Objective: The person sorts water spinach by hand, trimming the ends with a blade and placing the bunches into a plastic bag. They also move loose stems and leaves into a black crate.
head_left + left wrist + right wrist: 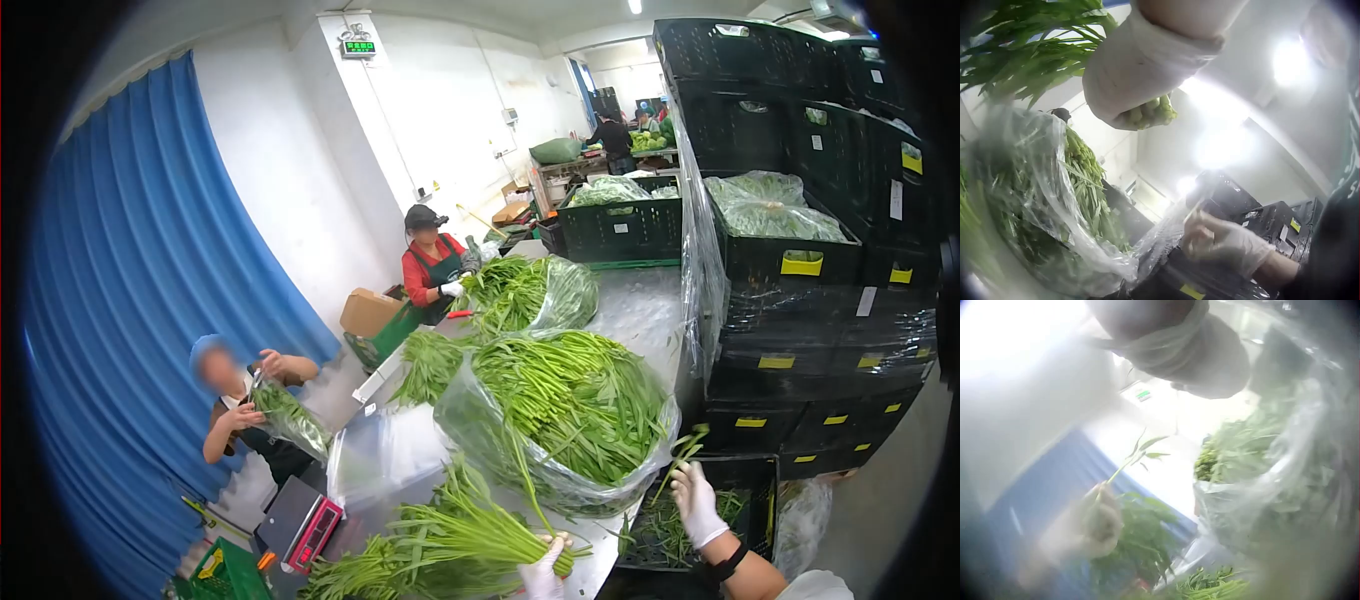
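My gloved left hand (545, 570) grips the stem ends of a bunch of water spinach (450, 535), its leaves spreading left over the table. One longer stalk (1124, 469) rises from that hand in the right wrist view. In the left wrist view, cut stem ends (1150, 114) poke out below the fingers. My gloved right hand (697, 508) is above a black crate (762, 500) with green scraps inside, pinching a thin leafy sprig (690, 442) at its fingertips. Between and beyond my hands stands a large clear plastic bag (465, 400) full of the same greens.
A red-framed scale (318, 530) sits at the table's left edge. Two people work across the table, one holding a bagged bunch (290, 415). Stacked black crates (800, 330) wrapped in film rise on the right. Another filled bag (572, 295) lies farther back.
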`<state>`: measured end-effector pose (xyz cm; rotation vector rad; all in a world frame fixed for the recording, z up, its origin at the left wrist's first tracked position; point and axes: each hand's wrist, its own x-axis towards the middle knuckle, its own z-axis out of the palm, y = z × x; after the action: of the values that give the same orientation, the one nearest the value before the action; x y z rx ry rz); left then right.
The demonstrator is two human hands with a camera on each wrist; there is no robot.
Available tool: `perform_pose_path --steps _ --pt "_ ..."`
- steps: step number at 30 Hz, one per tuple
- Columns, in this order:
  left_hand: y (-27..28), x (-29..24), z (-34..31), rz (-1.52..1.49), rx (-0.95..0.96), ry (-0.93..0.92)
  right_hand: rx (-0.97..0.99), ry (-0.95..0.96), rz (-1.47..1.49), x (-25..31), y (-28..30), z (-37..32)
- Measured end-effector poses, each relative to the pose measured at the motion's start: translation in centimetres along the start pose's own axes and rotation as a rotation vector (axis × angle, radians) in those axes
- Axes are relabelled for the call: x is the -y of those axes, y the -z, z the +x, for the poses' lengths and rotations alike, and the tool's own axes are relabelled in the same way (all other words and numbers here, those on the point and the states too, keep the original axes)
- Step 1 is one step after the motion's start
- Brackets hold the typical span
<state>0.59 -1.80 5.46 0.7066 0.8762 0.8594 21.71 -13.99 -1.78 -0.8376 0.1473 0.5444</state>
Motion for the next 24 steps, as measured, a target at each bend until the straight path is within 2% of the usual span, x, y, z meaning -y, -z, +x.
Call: perform_pose_path --steps 1,3,4,5,6,7,8,11,12,14,15,17,18,20,21,23,24 --pt "0.5 0.0 -0.1 0.051 0.077 0.033 -0.129 -0.171 0.250 -1.0 3.6 1.8" --pt "-0.8 -0.9 -1.1 0.049 0.077 0.022 0.273 -0.280 0.264 -4.0 7.3 2.9" --pt "-1.5 -1.4 -1.8 -0.008 0.087 0.026 0.242 -0.288 -0.067 -3.2 2.8 -0.2" --pt "-1.6 -1.5 -2.4 -0.059 0.092 0.039 0.378 -0.400 -0.167 -2.3 -1.0 -2.7" --pt "-1.2 -1.1 -2.3 -0.053 0.087 0.049 0.503 -0.396 -0.260 -2.1 -4.0 -4.0" --pt "-0.6 -0.5 -1.8 -0.057 0.129 0.034 0.671 -0.237 -0.532 -1.6 -6.9 -5.6" --pt "0.0 0.0 -1.5 -0.060 0.171 0.016 0.812 -0.080 -0.646 -1.8 -9.1 -6.2" --pt "0.9 0.7 -1.4 -0.120 0.200 0.045 1.048 0.332 -0.714 -3.4 -11.9 -5.3" --pt "1.6 0.9 -1.2 -0.119 0.196 0.036 1.056 0.333 -0.707 -3.3 -12.1 -5.2" --pt "2.8 1.2 -0.8 -0.161 0.199 0.110 1.173 0.741 -1.073 -2.8 -12.0 -5.0" --pt "3.0 1.1 -0.8 -0.167 0.185 0.099 1.153 0.970 -1.165 -2.4 -12.2 -5.1" --pt "3.4 1.1 -1.0 -0.204 0.163 0.138 1.112 1.091 -1.190 -3.0 -11.5 -5.3" --pt "3.4 0.9 -1.0 -0.211 0.152 0.129 1.129 1.089 -1.183 -3.5 -11.6 -5.5" --pt "3.5 0.8 -1.5 -0.170 0.169 0.143 0.970 0.236 -0.706 -4.4 -11.6 -6.4" --pt "3.5 0.9 -1.6 -0.170 0.159 0.141 0.975 0.227 -0.704 -4.0 -11.8 -6.5" --pt "3.2 0.9 -1.5 -0.146 0.147 0.102 0.965 -0.329 -0.580 -2.7 -12.7 -6.4" --pt "3.3 0.8 -1.5 -0.100 0.160 0.087 0.956 -0.199 -0.616 -3.9 -12.1 -5.7"
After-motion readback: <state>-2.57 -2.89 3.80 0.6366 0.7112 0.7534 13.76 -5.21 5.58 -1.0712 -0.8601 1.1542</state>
